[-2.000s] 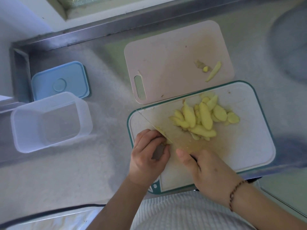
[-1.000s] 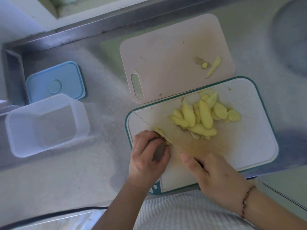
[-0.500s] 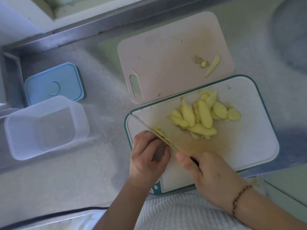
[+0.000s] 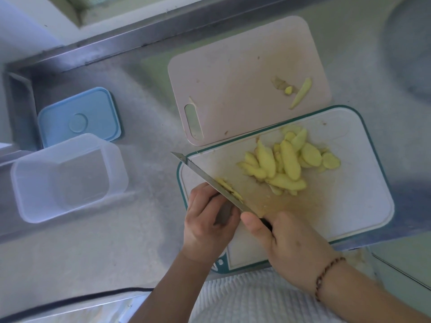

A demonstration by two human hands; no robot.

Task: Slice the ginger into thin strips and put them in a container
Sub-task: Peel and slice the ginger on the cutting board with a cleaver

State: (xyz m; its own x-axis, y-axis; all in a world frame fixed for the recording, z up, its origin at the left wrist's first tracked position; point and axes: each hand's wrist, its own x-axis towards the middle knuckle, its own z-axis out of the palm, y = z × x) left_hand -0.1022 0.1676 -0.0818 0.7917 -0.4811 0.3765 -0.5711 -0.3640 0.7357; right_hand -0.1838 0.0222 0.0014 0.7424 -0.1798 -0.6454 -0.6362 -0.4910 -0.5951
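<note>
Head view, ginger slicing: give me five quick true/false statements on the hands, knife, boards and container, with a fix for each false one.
1. The right hand grips the knife by its handle. True.
2. The clear container already holds ginger strips. False: nothing shows inside it.
3. The blue lid sits on the container. False: it lies flat on the counter behind it.
4. The pile of ginger slices lies on the teal-edged board. True.
5. The left hand rests idle on the counter. False: its fingers are curled on the board against the blade, beside the ginger being cut.
</note>
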